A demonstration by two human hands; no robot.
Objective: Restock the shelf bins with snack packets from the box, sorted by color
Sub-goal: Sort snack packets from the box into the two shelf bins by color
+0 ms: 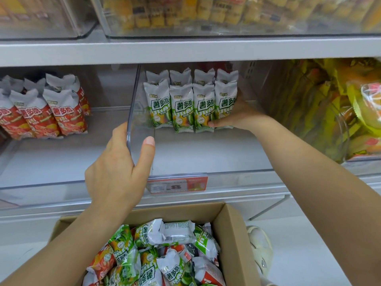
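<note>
Our left hand [118, 162] grips the clear divider wall [132, 112] of the middle bin, thumb inside. Our right hand [235, 114] holds the rightmost green packet [224, 104] upright, fingers curled round its base, in the front row of green packets [181, 106]. Red packets [41, 112] stand in the left bin. The box [233, 234] below holds mixed green and red packets.

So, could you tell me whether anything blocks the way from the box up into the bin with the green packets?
Nothing visible does. The cardboard box is open-topped, and the green-packet bin has bare floor in front of the green packets. The left hand only grips the clear divider at its side, and the right hand holds the row's right end.
</note>
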